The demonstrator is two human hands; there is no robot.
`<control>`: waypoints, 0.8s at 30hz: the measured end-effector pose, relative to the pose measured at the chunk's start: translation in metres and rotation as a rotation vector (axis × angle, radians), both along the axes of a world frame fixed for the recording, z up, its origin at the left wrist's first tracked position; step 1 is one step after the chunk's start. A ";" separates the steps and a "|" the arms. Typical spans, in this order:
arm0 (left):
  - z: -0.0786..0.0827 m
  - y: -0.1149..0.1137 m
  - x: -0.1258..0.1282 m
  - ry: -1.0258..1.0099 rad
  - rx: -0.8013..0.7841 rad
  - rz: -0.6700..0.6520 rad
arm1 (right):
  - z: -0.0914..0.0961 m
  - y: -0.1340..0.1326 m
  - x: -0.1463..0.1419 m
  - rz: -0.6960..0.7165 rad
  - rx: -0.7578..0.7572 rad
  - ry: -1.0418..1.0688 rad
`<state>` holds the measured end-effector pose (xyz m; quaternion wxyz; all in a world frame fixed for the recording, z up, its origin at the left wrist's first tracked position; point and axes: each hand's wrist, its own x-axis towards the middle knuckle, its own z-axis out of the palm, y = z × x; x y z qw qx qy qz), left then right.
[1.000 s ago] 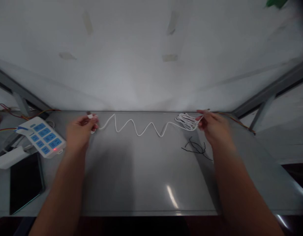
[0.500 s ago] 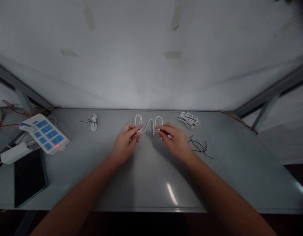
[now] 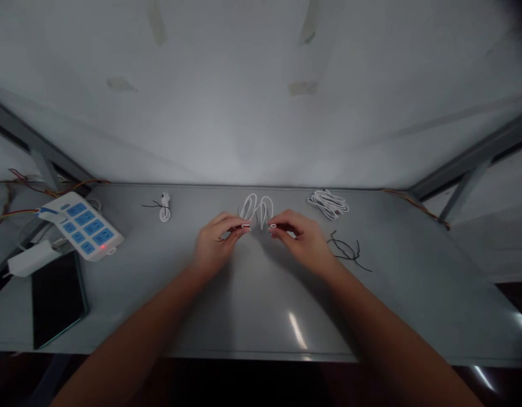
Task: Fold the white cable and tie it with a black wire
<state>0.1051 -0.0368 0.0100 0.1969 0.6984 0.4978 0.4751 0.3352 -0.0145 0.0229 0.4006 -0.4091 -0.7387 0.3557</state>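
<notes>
Now the white cable (image 3: 256, 208) lies folded in short loops on the grey table (image 3: 252, 305), just behind both hands, and its two ends point toward each other, left to right. Each end is pinched between thumb and forefinger: one by the left hand (image 3: 216, 244), one by the right hand (image 3: 303, 240), with a small gap between the connectors. Both hands are equally near the cable, with forearms converging. Right of the cable rests a white cable bundle (image 3: 327, 203).
</notes>
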 end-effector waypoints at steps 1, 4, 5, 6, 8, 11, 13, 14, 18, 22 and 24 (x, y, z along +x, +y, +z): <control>0.001 0.000 0.000 0.001 0.005 0.000 | 0.000 0.000 0.000 0.008 0.006 0.002; 0.002 0.000 0.000 0.004 0.010 -0.005 | 0.001 0.001 0.000 0.022 0.023 -0.001; 0.002 0.000 0.000 0.003 0.012 -0.009 | 0.001 0.001 0.001 0.025 0.029 -0.002; 0.002 0.000 0.000 0.000 0.017 -0.012 | 0.001 0.001 0.001 0.026 0.035 -0.005; 0.002 0.000 0.000 -0.011 0.032 -0.020 | 0.002 0.001 0.001 0.026 0.043 -0.009; 0.002 0.000 0.001 -0.023 0.046 -0.032 | 0.002 0.001 0.001 0.023 0.040 -0.003; 0.002 -0.001 0.001 -0.023 0.056 -0.033 | 0.001 0.001 0.001 0.024 0.039 0.012; 0.003 -0.001 0.001 -0.022 0.059 -0.028 | 0.001 0.002 0.001 0.024 0.040 0.019; 0.004 -0.002 0.001 -0.016 0.034 -0.012 | 0.002 0.001 0.001 0.029 0.038 0.027; 0.005 -0.003 0.002 -0.039 0.012 -0.020 | 0.005 -0.001 -0.001 0.016 0.033 0.016; 0.005 -0.003 0.002 -0.062 -0.031 0.002 | 0.005 -0.001 -0.001 -0.013 0.002 0.043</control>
